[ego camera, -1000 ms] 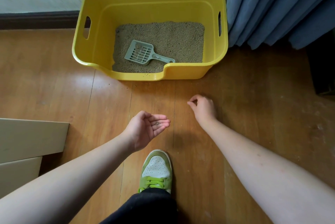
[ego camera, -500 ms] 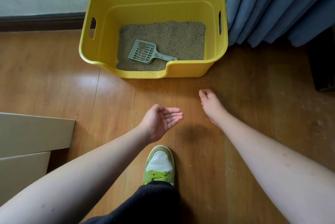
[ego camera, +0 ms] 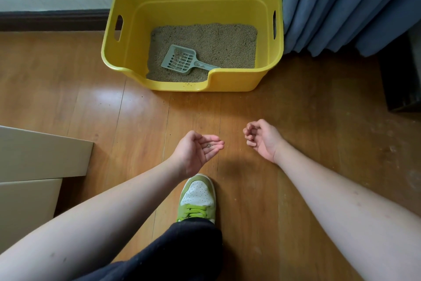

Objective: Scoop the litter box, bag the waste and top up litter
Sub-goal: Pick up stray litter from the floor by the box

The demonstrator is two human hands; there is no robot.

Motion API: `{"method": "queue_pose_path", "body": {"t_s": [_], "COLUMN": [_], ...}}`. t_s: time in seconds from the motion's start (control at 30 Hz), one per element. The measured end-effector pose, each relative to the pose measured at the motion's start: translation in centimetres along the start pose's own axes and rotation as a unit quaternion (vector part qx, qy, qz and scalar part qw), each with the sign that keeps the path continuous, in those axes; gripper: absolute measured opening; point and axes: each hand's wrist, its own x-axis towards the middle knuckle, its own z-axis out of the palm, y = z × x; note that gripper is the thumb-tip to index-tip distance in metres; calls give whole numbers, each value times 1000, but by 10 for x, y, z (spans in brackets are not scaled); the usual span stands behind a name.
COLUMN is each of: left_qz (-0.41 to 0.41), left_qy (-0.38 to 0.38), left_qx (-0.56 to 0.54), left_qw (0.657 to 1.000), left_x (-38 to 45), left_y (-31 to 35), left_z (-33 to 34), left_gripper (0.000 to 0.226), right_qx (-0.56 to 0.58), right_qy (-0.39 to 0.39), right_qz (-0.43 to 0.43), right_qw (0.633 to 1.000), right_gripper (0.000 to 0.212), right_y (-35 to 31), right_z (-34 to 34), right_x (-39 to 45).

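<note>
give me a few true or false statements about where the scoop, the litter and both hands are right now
1. The grey scoop lies on the litter inside the yellow litter box. True.
2. The right hand grips the scoop's handle. False: it is over the floor, fingers curled, well short of the box.
3. The left hand is palm up with a few grains on its fingers. True.
4. The litter box stands in the middle of the room. False: it stands against the wall, beside a blue curtain.
5. A green and white shoe is on the floor below the hands. True.
</note>
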Motion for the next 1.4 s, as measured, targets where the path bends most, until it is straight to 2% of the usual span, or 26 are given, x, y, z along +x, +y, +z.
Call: {"method": "queue_pose_path", "body": {"t_s": [0.07, 0.13, 0.2, 0.27, 0.5, 0.7, 1.03, 1.1, 1.23, 1.4], "left_qz": [-4, -7, -9, -13, -11, -14, -20, -21, -20, -19], "left_qy": [-4, -7, -8, -10, -11, -13, -5, -9, -17, -28], "left_qx": [-1, -1, 0, 1, 7, 5, 3, 4, 11, 29], "left_qw": [1000, 1000, 1000, 1000, 1000, 1000, 1000, 1000, 1000, 999], "left_x": [0, 0, 0, 0, 4, 5, 11, 12, 14, 14], "left_y": [1, 3, 4, 5, 7, 12, 13, 12, 11, 7], "left_z": [-1, -2, -3, -4, -5, -11, -12, -9, 2, 20], "left_gripper": [47, 47, 47, 48, 48, 49, 49, 49, 49, 48], "right_qx": [-33, -127, -280, -384, -547, -585, -597, -590, -521, -331], "right_qy": [38, 70, 99, 118, 141, 143, 176, 172, 145, 139], "right_qz": [-10, -29, -70, -132, -230, -234, -236, -231, -221, -139], "right_qw": [999, 989, 952, 906, 793, 763, 746, 755, 812, 923], "right_gripper": [26, 29, 33, 32, 21, 18, 15, 17, 21, 35], "right_y": [-1, -1, 0, 4, 15, 18, 20, 19, 13, 9], "right_z": [0, 4, 7, 8, 8, 11, 17, 17, 14, -2], "right_x": [3, 6, 9, 12, 18, 23, 22, 20, 13, 9]}}
